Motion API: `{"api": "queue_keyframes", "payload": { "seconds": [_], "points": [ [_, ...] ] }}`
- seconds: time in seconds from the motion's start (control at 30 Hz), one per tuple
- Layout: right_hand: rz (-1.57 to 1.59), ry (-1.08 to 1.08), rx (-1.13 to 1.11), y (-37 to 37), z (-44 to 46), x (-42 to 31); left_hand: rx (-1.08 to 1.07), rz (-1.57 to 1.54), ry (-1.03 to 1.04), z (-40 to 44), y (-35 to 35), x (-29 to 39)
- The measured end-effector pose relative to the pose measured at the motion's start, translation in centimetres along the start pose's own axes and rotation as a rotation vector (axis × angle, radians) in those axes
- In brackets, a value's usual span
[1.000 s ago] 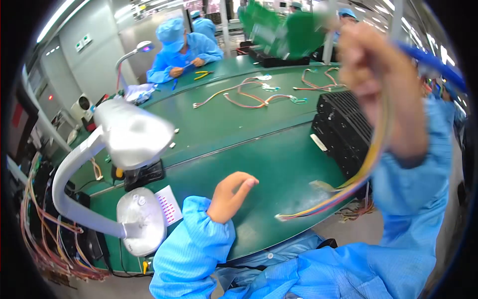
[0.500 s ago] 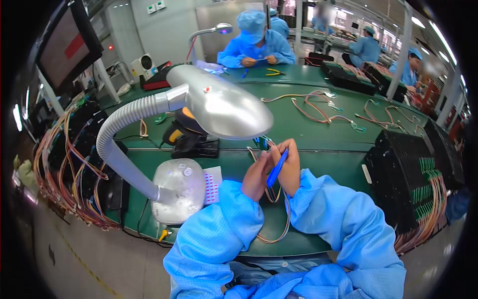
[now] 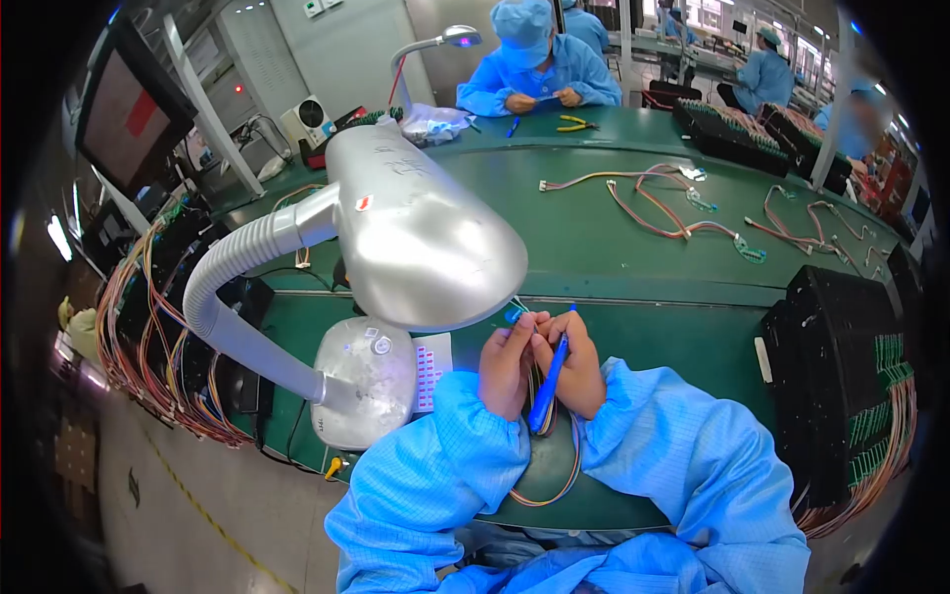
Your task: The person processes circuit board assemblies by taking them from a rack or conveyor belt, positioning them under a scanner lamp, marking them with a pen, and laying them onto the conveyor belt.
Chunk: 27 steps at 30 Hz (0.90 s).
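The smooth green worktop [image 3: 673,337] fills the middle of my view. Left of centre, a silver lamp [image 3: 426,262] arches on a ribbed neck, its glossy metal head apparently leaned in for light. Toward the right edge I see a boxy black case [image 3: 816,386], cables spilling down its side. At lower centre, my left grip [image 3: 505,366] pinches the top of some wires [image 3: 569,485], seemingly to steady them; my right grip [image 3: 579,368] is closed around a blue pen-like tool [image 3: 546,394], slanted, probably so its fingertips can also reach the wires. Thin and bendy, these droop in a loop toward the near edge. At their upper end sits a small blue piece [image 3: 513,316], too tiny to make out.
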State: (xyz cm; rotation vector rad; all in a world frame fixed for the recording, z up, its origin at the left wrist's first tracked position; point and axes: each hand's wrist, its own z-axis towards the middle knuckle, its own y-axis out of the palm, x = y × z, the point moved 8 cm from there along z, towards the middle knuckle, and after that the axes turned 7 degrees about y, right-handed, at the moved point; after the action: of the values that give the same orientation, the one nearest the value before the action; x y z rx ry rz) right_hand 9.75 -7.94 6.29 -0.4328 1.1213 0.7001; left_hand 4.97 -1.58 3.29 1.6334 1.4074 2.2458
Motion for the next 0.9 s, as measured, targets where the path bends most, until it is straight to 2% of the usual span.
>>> {"api": "queue_keyframes", "payload": {
  "seconds": [0.07, 0.1, 0.2, 0.37, 0.47, 0.57, 0.67, 0.8, 0.9],
  "points": [
    [0.004, 0.018, -0.023, -0.9, 0.2, -0.5, 0.006, 0.127, 0.081, 0.1, -0.3, 1.0],
    [-0.092, -0.016, -0.013, -1.6, 0.8, -0.7, 0.028, 0.180, 0.126, 0.2, -0.3, 1.6],
    [0.012, 0.101, -0.043, -2.9, 3.4, -0.9, 0.046, 0.281, 0.049, -0.1, 0.0, 1.9],
    [0.229, 0.374, -0.197, -2.6, 4.9, -1.5, -0.205, 0.408, -0.153, -1.4, 2.5, 0.0],
    [0.237, 0.511, -0.268, -2.2, 4.6, -3.3, -0.290, 0.448, -0.231, -2.2, 3.2, -0.9],
    [0.035, 0.370, -0.298, -2.6, 5.1, -3.7, -0.310, 0.516, -0.218, -2.2, 3.5, -0.5],
    [-0.063, 0.254, -0.246, -2.7, 5.0, -4.6, -0.259, 0.545, -0.309, -2.1, 2.8, -1.0],
    [-0.130, 0.271, -0.148, -3.3, 5.1, -3.9, -0.297, 0.533, -0.263, -2.1, 3.1, -1.1],
    [-0.028, 0.336, -0.106, -4.2, 5.6, -3.2, -0.308, 0.525, -0.284, -2.1, 2.9, -1.0]
  ]
}}
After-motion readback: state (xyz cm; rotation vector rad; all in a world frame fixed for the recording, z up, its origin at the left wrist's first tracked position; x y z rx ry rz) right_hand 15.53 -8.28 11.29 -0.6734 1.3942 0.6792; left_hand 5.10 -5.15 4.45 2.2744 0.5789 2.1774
